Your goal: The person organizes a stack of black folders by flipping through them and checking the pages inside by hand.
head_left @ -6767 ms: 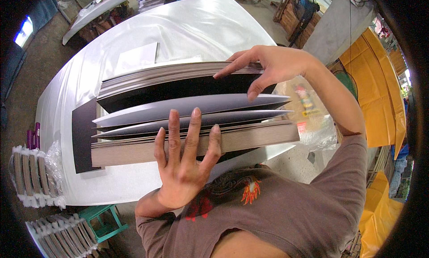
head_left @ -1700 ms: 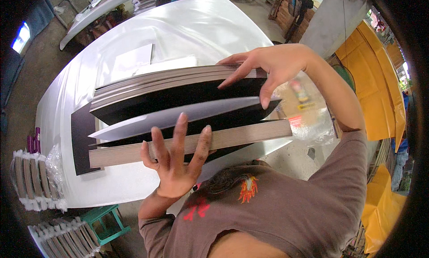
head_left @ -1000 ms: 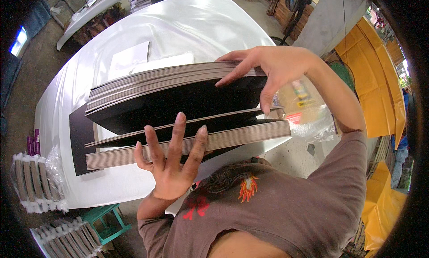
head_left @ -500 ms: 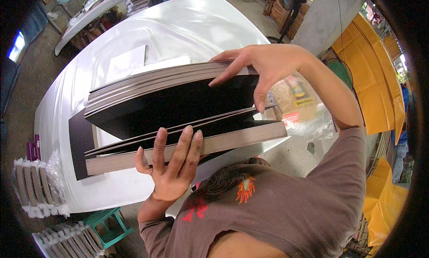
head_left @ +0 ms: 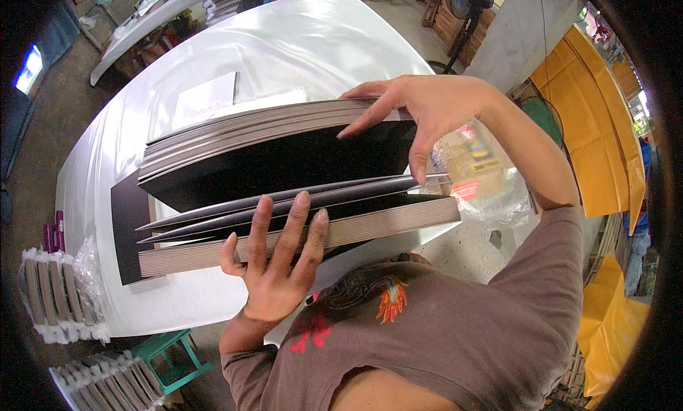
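Note:
A thick stack of black-faced boards with grey edges stands on edge over the table, parted into a far bundle (head_left: 277, 155) and a near bundle (head_left: 384, 224). Between them, a few loose black boards (head_left: 206, 217) fan apart at their left ends. My right hand (head_left: 445, 102) reaches over the right end of the far bundle and grips it, its thumb down by the loose boards. Fingers spread, my left hand (head_left: 274, 286) lies against the near bundle, fingertips at the loose boards. Another black board (head_left: 128, 233) lies underneath at the left.
A white-covered table (head_left: 320, 41) carries a white sheet (head_left: 206, 98) and clear plastic wrapping (head_left: 491, 162). Wrapped stacks (head_left: 57, 290) and a green stool (head_left: 174, 361) stand at lower left. A fan (head_left: 466, 27) is at the back, orange sheeting (head_left: 590, 119) on the right.
The loose boards between the two bundles have spread wider apart, tilting away from the near bundle. My left fingertips have risen slightly to the right; my right hand has barely shifted.

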`<action>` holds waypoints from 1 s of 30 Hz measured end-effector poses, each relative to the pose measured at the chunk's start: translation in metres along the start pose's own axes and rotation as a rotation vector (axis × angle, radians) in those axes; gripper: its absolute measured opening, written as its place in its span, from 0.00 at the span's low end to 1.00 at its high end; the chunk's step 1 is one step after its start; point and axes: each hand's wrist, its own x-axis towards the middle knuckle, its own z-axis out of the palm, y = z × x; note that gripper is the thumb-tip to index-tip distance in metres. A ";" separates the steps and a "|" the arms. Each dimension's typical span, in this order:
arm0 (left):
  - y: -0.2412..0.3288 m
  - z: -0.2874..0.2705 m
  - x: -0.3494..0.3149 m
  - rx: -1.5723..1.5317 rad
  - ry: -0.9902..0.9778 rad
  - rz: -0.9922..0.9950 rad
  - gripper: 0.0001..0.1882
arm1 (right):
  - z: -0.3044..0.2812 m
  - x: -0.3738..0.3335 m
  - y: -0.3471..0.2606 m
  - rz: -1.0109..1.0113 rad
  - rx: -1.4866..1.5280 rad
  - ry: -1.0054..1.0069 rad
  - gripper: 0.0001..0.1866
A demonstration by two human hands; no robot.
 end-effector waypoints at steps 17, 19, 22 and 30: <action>0.000 0.004 0.002 0.031 0.040 0.014 0.17 | -0.009 0.000 0.006 -0.023 0.309 -0.148 0.31; 0.000 0.005 0.004 0.011 0.054 -0.002 0.17 | -0.006 -0.002 0.009 -0.045 0.182 -0.113 0.30; 0.001 0.002 0.004 0.006 0.015 -0.019 0.17 | 0.000 -0.006 0.002 -0.029 0.107 -0.025 0.34; -0.001 0.001 0.004 0.005 0.024 -0.027 0.17 | 0.003 -0.006 -0.011 -0.060 -0.046 0.003 0.37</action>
